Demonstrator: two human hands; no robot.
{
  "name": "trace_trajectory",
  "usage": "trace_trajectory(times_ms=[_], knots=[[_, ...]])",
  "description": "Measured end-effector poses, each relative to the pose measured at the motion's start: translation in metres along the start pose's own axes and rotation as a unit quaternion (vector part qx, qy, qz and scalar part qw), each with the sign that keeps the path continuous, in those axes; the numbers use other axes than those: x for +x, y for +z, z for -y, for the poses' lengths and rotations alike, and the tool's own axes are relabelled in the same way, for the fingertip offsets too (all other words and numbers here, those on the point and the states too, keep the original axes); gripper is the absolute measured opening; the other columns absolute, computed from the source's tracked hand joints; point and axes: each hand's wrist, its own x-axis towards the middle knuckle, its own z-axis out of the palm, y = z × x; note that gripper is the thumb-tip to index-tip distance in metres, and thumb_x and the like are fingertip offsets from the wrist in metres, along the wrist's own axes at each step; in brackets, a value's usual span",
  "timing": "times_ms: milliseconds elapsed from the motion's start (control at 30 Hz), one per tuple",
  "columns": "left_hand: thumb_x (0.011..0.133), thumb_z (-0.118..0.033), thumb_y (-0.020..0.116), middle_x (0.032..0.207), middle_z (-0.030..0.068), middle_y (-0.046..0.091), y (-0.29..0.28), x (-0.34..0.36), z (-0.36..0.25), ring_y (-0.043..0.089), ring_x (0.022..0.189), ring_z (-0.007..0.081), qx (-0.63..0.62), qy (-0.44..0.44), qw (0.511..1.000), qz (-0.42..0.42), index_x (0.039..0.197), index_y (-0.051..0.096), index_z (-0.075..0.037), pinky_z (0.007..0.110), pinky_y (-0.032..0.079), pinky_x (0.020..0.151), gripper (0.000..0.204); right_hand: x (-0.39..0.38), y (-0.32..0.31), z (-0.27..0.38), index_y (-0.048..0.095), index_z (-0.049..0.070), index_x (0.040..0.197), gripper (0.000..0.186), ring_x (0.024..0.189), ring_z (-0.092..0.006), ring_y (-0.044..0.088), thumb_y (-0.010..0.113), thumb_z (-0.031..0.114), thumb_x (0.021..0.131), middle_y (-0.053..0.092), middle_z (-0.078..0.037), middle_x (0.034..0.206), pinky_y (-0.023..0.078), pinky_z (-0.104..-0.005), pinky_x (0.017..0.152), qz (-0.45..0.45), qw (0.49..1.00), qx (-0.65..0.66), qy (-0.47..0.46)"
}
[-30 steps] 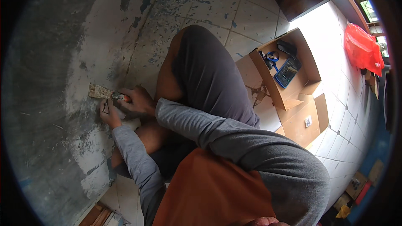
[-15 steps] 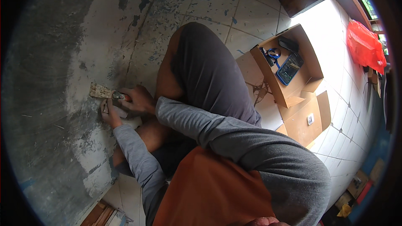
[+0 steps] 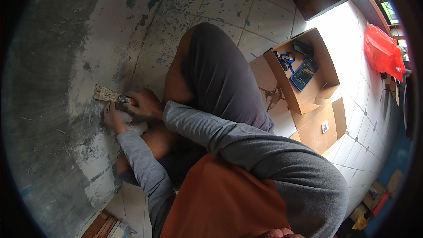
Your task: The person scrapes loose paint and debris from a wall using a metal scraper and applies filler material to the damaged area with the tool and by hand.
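One scraper (image 3: 114, 96) stretches lengthwise from the right hand (image 3: 146, 104), wrapped round its handle (image 3: 133, 102), toward the wall (image 3: 53, 101), blade (image 3: 105, 93) foremost, while the left hand (image 3: 115, 119), nearer that wall than the right, sits close beside the blade, though whether it grips anything I can't tell.

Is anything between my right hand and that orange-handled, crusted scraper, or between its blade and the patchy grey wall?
Nothing visible: your right hand grips the scraper directly, and nothing shows between blade and wall. Your left hand sits beside the blade.
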Motion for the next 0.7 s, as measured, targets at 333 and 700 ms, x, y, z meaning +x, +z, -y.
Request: trace_trajectory(times_ms=[333, 700], knots=[[0.087, -0.02, 0.065, 0.098, 0.008, 0.064, 0.0013, -0.0008, -0.0037, 0.059, 0.087, 0.0151, 0.02, 0.01, 1.0, 0.0, 0.102, 0.063, 0.003, 0.027, 0.048, 0.076, 0.027, -0.0005, -0.0015, 0.0014, 0.063, 0.008, 0.093, 0.03, 0.066, -0.0374, 0.061, 0.065, 0.034, 0.078, 0.061, -0.016, 0.068, 0.047, -0.0435, 0.062, 0.002, 1.0, 0.011, 0.008], [0.088, -0.021, 0.065, 0.097, 0.0065, 0.064, -0.0059, 0.0054, 0.0023, 0.059, 0.086, 0.0138, 0.02, 0.008, 1.0, 0.002, 0.101, 0.063, 0.002, 0.027, 0.048, 0.073, 0.027, 0.0008, 0.0035, -0.0002, 0.063, 0.007, 0.097, 0.033, 0.066, -0.037, 0.062, 0.066, 0.034, 0.078, 0.061, -0.017, 0.068, 0.048, -0.0427, 0.062, -0.006, 1.0, -0.012, -0.008]])
